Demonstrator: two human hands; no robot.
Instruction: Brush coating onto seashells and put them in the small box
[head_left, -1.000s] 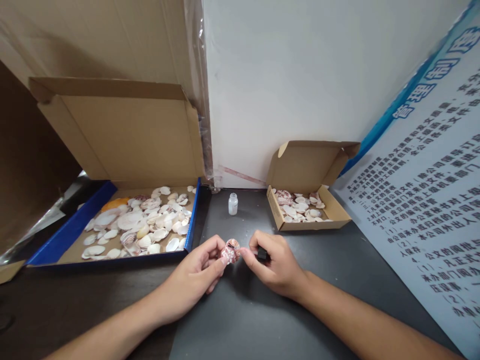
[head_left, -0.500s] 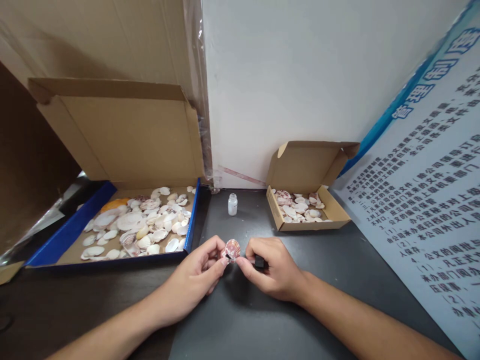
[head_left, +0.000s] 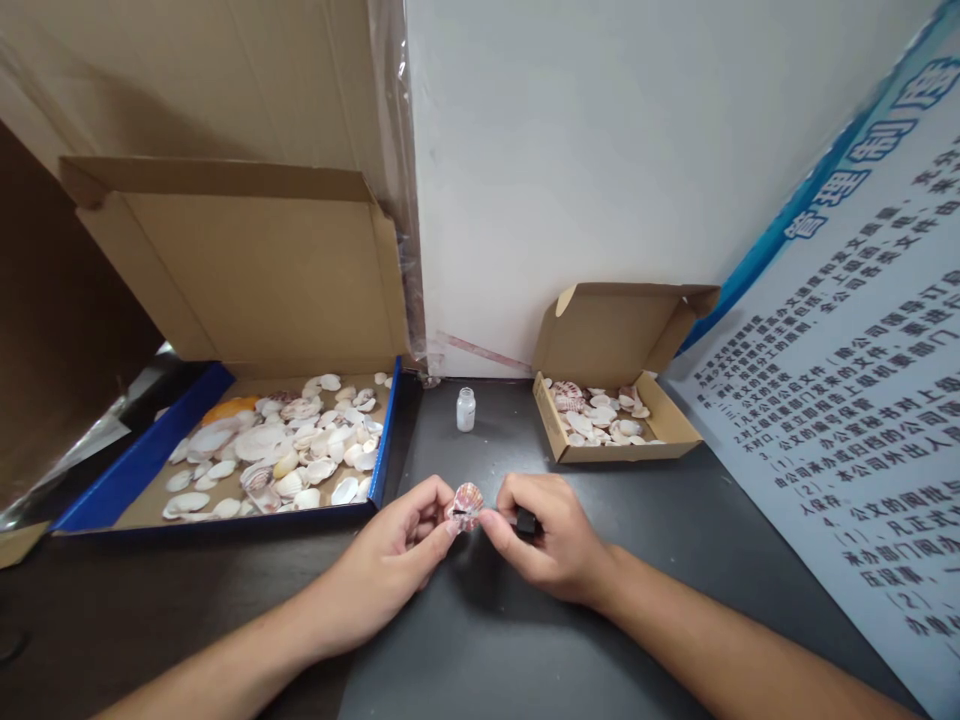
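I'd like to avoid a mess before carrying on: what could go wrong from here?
The left hand pinches the shell near its edge, so it might slip. The black-ended tool in the right hand could nudge it loose. The small bottle looks uncapped and stands just beyond the hands; a knock might spill it.
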